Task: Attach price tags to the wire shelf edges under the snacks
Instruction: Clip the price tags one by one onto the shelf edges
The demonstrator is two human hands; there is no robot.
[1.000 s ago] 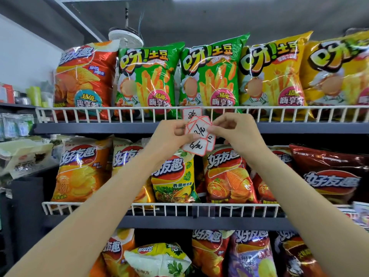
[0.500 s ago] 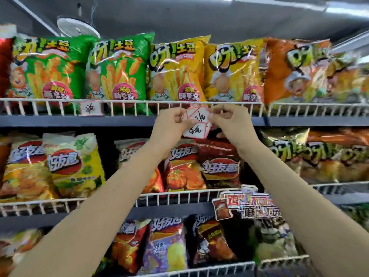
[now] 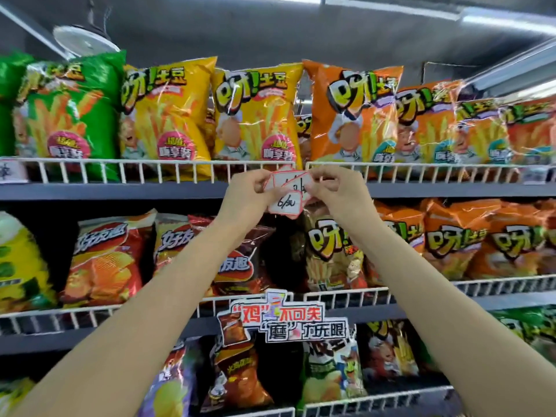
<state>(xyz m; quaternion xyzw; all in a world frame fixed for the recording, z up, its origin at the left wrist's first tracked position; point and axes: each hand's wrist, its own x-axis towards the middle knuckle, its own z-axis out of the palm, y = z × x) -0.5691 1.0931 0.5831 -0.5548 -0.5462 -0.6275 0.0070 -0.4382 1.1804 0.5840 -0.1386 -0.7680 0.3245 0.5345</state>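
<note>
- White paper price tags (image 3: pixel 288 194) with red borders are sitting fanned in a small stack between both hands, held up just in front of the top wire shelf edge (image 3: pixel 144 170), near the gap where two rail sections are meeting.
- The left hand (image 3: pixel 249 195) is pinching the stack's left side, fingers curled round the cards; the lowest card, marked with handwriting, is hanging below the others.
- The right hand (image 3: pixel 334 191) is pinching the upper right corner of the stack, its fingertips pressed together on the top card.
- Both forearms are reaching up from the bottom corners and covering part of the middle shelf's bags.
- Behind the rail, yellow snack bags (image 3: pixel 255 115) are standing upright, with green bags (image 3: pixel 69 115) to the left and orange bags (image 3: pixel 355 115) to the right.
- A tag already on the rail (image 3: pixel 12 173) is showing at the far left edge, partly cut off.
- On the middle rail, a cut-out promotional sign (image 3: pixel 282 322) is hanging just below the hands, covering the bags behind it.
- A white ceiling fixture (image 3: pixel 84 40) is sitting above the green bags.
</note>
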